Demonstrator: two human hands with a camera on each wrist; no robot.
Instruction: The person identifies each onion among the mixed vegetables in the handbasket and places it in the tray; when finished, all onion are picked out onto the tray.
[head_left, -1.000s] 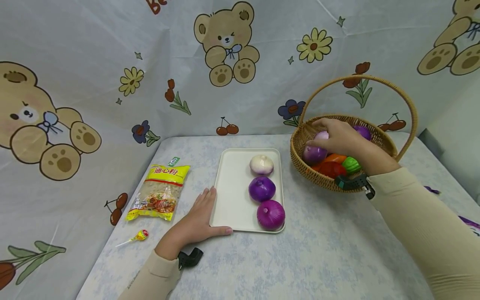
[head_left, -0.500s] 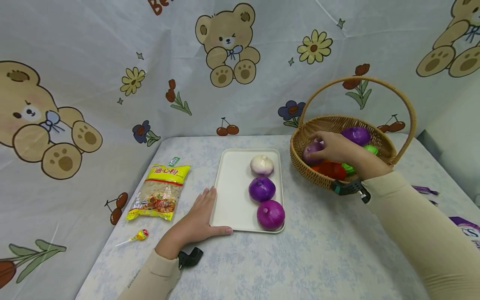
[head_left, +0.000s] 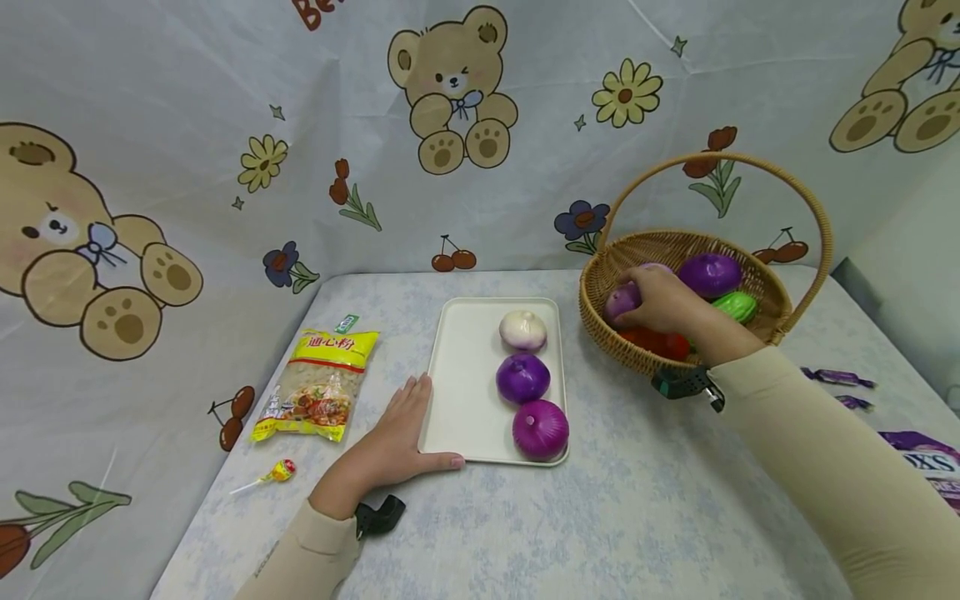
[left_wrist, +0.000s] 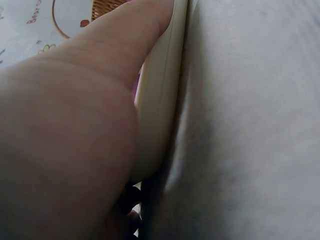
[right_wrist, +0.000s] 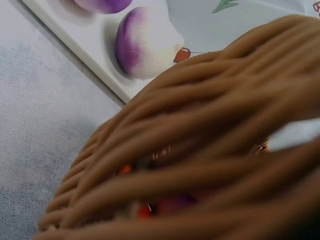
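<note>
My left hand [head_left: 397, 442] lies with straight fingers along the left edge of the white tray [head_left: 457, 375], its thumb at the front rim. On the tray's right side stand a white-and-purple onion [head_left: 523, 331], a dark purple onion [head_left: 523, 379] and a magenta onion [head_left: 541, 431] in a row. Over at the wicker basket [head_left: 622, 357], my right hand [head_left: 667, 304] reaches inside and grips a purple onion [head_left: 621, 302] between fingers and thumb. Behind the basket's weave, the right wrist view hides that hand.
Inside the basket are another purple onion [head_left: 708, 275], a green vegetable [head_left: 735, 307] and a red one [head_left: 656, 342]; its tall handle [head_left: 821, 217] arches above. A yellow pasta bag [head_left: 318, 383] and a lollipop [head_left: 281, 471] lie left. Purple-wrapped candies [head_left: 838, 377] and a purple packet [head_left: 926, 462] lie right.
My right hand has shifted slightly and closed around the purple onion in the basket, while its forearm drew a little left and toward me. The left hand and the tray stay put.
</note>
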